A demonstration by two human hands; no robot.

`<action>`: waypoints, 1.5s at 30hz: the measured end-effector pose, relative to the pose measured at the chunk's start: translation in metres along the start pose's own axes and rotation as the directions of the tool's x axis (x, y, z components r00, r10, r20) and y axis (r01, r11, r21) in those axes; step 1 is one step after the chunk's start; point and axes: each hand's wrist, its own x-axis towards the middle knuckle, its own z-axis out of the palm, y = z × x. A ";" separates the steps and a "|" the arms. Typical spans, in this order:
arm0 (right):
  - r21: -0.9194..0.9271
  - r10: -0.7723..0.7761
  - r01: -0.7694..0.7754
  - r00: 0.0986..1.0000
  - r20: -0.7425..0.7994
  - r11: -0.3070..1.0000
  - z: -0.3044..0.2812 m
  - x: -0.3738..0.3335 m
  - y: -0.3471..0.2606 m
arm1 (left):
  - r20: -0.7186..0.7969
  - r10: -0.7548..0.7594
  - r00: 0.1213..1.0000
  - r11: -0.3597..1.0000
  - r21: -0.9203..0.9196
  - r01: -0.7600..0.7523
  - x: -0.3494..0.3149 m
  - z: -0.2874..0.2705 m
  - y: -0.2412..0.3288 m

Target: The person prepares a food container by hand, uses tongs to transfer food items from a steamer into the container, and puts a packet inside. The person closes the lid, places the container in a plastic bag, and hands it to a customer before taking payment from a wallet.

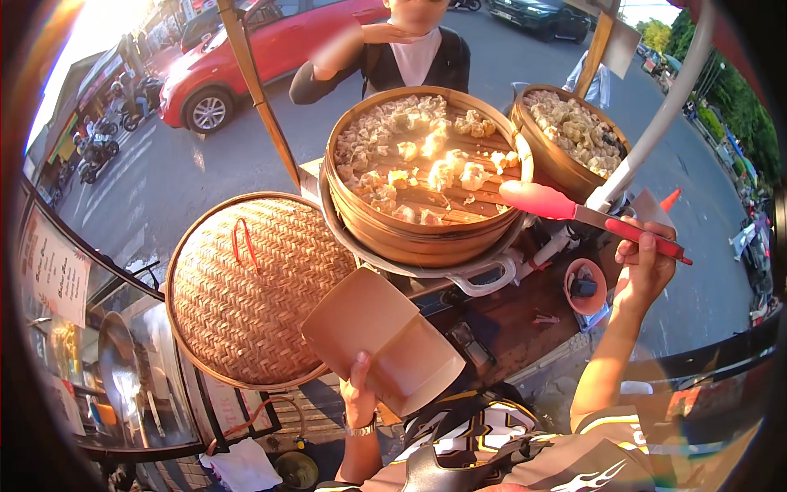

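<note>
My left hand [359, 392] grips an opened brown paper food box [381, 338] by its near edge, with nothing inside it. Out to the right, my right hand [643, 261] is closed around red-and-metal tongs [602, 220], whose red tip reaches the rim of a large round bamboo steamer [422, 246]. Dumplings [381, 135] crowd the steamer's far left side, and a few lie scattered on its slats. The tongs show nothing in their tip that I can make out.
A woven bamboo lid [254, 303] with a red loop lies left of the steamer. Behind it, a second steamer [566, 135] holds more dumplings. A pink container [584, 285] stands below the tongs. Across the cart is a person [410, 61]; a red car [238, 66] is beyond, near a wooden post [261, 94].
</note>
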 end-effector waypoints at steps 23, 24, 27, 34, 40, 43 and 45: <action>0.115 -0.053 0.042 0.994 0.095 0.992 0.078 0.059 0.038 | 0.050 -0.259 0.965 0.912 -0.318 0.261 -0.008 -0.001 -0.006; 0.064 0.014 -0.020 0.995 0.097 0.998 0.102 0.062 0.031 | 0.043 -0.261 0.964 0.908 -0.329 0.260 -0.005 -0.002 -0.006; 0.091 0.015 -0.034 0.981 0.195 0.995 0.133 0.095 0.081 | 0.016 0.124 0.992 0.992 0.036 -0.125 -0.003 -0.001 0.000; 0.044 -0.014 0.003 0.970 0.243 0.999 0.203 0.113 0.145 | 0.018 0.154 0.988 0.988 0.026 -0.155 -0.004 0.002 0.005; 0.003 0.013 -0.014 0.966 0.259 1.000 0.225 0.116 0.154 | 0.052 0.460 0.886 0.827 0.339 -0.449 -0.015 -0.010 -0.020; 0.015 0.015 -0.019 0.967 0.253 1.000 0.228 0.117 0.155 | 0.069 -0.211 0.975 0.929 -0.296 0.222 -0.017 -0.003 -0.008; -0.011 0.030 -0.028 0.961 0.273 1.000 0.230 0.115 0.158 | 0.003 -0.022 1.000 1.000 -0.013 0.022 -0.013 -0.005 -0.004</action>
